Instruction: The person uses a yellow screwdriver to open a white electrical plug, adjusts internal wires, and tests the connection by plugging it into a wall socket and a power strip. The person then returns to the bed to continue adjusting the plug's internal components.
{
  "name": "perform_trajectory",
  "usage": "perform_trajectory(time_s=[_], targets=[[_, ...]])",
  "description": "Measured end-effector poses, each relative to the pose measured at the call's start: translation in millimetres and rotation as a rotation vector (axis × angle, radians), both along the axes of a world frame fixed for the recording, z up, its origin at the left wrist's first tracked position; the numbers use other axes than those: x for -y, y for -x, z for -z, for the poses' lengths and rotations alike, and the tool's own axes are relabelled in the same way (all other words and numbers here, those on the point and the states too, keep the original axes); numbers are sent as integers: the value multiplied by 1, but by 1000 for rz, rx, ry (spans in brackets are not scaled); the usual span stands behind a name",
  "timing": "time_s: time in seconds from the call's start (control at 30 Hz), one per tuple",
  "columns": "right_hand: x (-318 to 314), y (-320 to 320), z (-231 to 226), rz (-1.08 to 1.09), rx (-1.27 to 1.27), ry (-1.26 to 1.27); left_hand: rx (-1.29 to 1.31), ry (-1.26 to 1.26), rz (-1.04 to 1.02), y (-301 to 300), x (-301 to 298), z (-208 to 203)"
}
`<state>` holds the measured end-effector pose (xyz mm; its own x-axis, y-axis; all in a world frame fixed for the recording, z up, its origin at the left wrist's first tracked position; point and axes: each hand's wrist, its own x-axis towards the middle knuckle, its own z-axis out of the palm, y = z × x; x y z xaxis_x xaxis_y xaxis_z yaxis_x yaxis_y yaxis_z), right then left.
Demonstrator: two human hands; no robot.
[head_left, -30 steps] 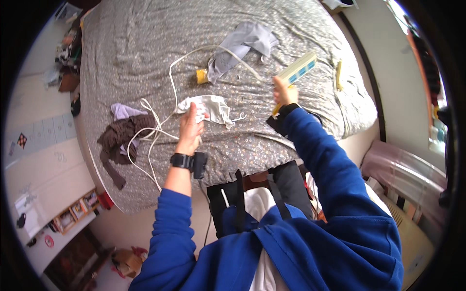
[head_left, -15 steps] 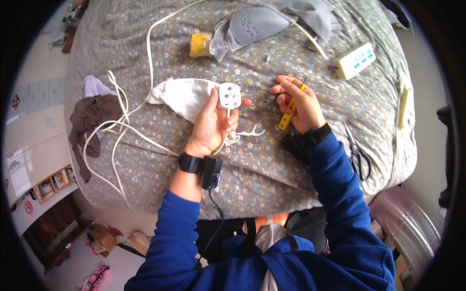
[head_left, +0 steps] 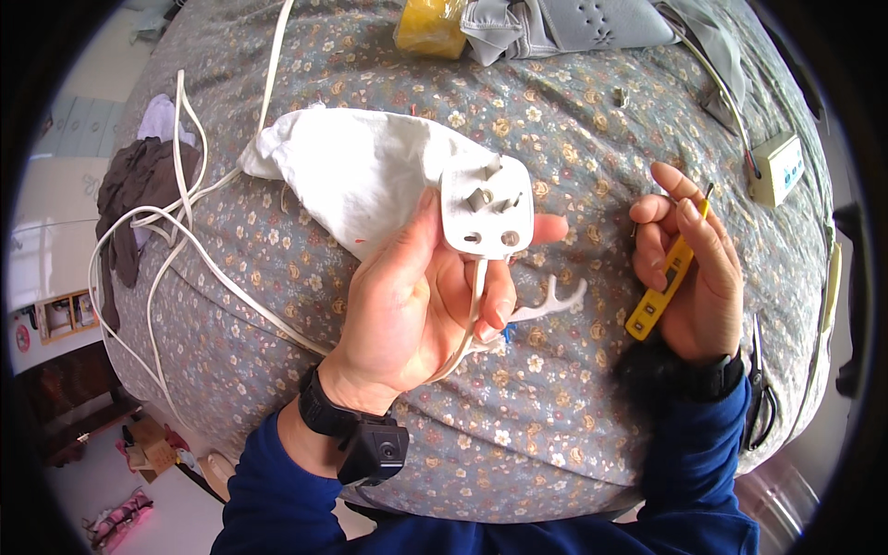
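Observation:
My left hand [head_left: 398,305] holds up a white three-pin plug [head_left: 462,222], its metal pins and two screw holes facing me. From its lower edge the white cord [head_left: 477,289] runs down across my fingers. In my right hand [head_left: 708,287], a yellow tester screwdriver [head_left: 664,289] lies across the palm, thin tip pointing up and away. A small dark bit shows at those fingertips, too small to name. Beneath the plug and left hand spreads a white cloth [head_left: 347,166]. Just right of the left fingers lies a white pronged piece [head_left: 553,302].
Loops of white cable [head_left: 190,231] lie at left beside a brown cloth [head_left: 139,185]. Beyond are a yellow tape roll [head_left: 430,28] and grey fabric [head_left: 573,30]. At right sit a white socket strip [head_left: 775,176] and scissors [head_left: 761,402]. A small metal piece [head_left: 621,97] rests on the flowered bedcover [head_left: 555,398].
The view has come closer, so the hands and plug look larger. The plug's pin face now shows at a steeper angle. Both hands keep hold of the same things.

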<state>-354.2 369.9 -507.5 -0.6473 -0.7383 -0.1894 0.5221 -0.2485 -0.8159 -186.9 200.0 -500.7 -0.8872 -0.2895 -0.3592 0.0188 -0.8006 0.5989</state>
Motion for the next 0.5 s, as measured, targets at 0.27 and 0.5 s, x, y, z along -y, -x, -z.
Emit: perform_trajectory(time_s=[0.27, 0.5], targets=[[-5, -12, -7, -56, -138, -93, -60, 21, 56, -8, -7, -2], [-11, -12, -11, -136, -131, -51, -114, 60, 117, -10, -6, 2]])
